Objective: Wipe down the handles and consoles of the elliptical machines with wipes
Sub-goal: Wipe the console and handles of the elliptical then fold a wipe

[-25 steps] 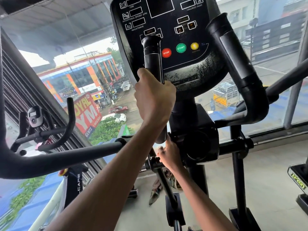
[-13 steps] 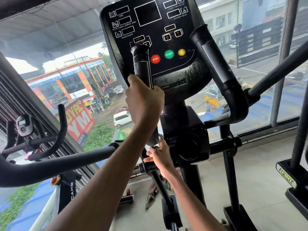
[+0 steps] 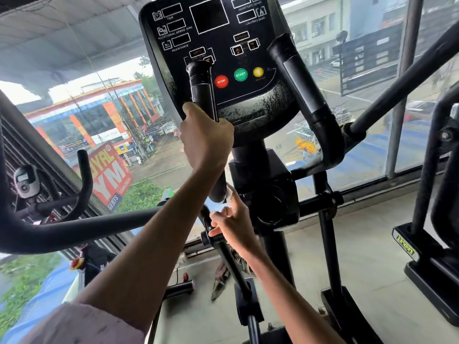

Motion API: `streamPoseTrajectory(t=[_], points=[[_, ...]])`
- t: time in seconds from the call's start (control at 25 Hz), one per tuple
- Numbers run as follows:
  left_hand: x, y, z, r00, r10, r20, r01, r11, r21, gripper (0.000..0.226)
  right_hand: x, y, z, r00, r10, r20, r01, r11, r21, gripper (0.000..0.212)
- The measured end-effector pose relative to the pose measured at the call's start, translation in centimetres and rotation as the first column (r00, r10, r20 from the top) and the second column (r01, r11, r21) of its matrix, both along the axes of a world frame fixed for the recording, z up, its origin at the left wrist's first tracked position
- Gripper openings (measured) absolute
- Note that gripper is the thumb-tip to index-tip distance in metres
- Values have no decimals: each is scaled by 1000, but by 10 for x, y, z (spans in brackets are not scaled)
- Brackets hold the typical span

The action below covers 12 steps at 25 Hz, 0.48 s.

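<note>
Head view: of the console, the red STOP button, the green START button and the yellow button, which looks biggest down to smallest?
1. Console, by far.
2. STOP button and START button: alike, no ranking.
3. Yellow button, slightly smaller.

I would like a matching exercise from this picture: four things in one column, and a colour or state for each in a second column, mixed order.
Things:
1. STOP button
2. START button
3. left hand
4. right hand

Colours or states:
a. green
b. index finger stretched up, below the handle's lower end
c. red
d. grips the left inner handle

Pairs: 1-c, 2-a, 3-d, 4-b
</note>
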<state>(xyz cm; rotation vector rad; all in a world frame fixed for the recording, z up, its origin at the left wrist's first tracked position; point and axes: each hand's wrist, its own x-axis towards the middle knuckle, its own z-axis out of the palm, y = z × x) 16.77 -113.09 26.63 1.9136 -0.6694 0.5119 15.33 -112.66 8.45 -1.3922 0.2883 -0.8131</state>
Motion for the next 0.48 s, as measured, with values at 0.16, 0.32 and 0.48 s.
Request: streamPoseTrajectory(t=[0.16,0.32,0.48], points=[[-2,0,1,1000,20,17,-21,1000,12,31,-7,13,-9,999,-47,-18,46,997,-59,81],[-4,-1,2,1000,22,5,-22,1000,14,26,-5,3,5,994,84,-68,-71,982,173,83],[-7,0,3,997,77,-3,-77,996,37,27,-20,30,6,997,73,4,-72,969,237,90]])
